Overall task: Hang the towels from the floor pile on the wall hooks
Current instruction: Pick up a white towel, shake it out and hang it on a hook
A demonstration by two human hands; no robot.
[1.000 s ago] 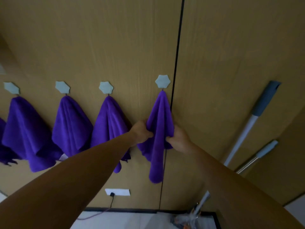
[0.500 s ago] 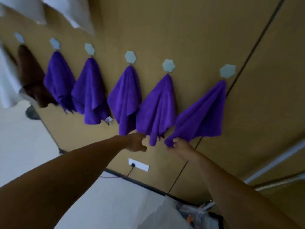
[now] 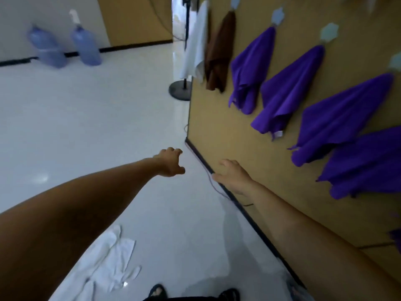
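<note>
Both arms stretch out low over the pale glossy floor (image 3: 86, 131), alongside the brown wall (image 3: 227, 135). The left hand (image 3: 170, 162) hangs in the air with its fingers (image 3: 173, 151) loosely curled around nothing. The right hand (image 3: 233, 177) has its fingers apart and nearly straight, close to the dark skirting, and it is empty too. Whether it touches the wall I cannot tell.

The wall row looks well filled. A white towel (image 3: 196, 44) and a brown towel (image 3: 220, 53) hang at the far end, followed by the purple towels (image 3: 286, 98), each drooping from a pale six-sided hook (image 3: 329, 32).

What seems left to hang is the white cloth (image 3: 104, 263), which lies spread and rumpled on the floor. It is near the person's sandalled feet (image 3: 156, 292), below the left forearm and well apart from both hands.

I judge this cloth to be light, soft and quite limp, so it will sag from wherever it is held. On such a smooth floor a sideways swipe may only slide it, so pinching straight down should work better.

The hung towels all fall from one gathered point. A corner, or a small bunch at mid-edge, therefore looks like the place to take hold, with enough fabric pinched to catch the hook. Nothing here can break, and the only risk I see is too shallow a catch slipping off.

Two blue water bottles (image 3: 86, 46) stand by the far wall, and a round black stand base (image 3: 181, 91) sits at the wall's corner.
</note>
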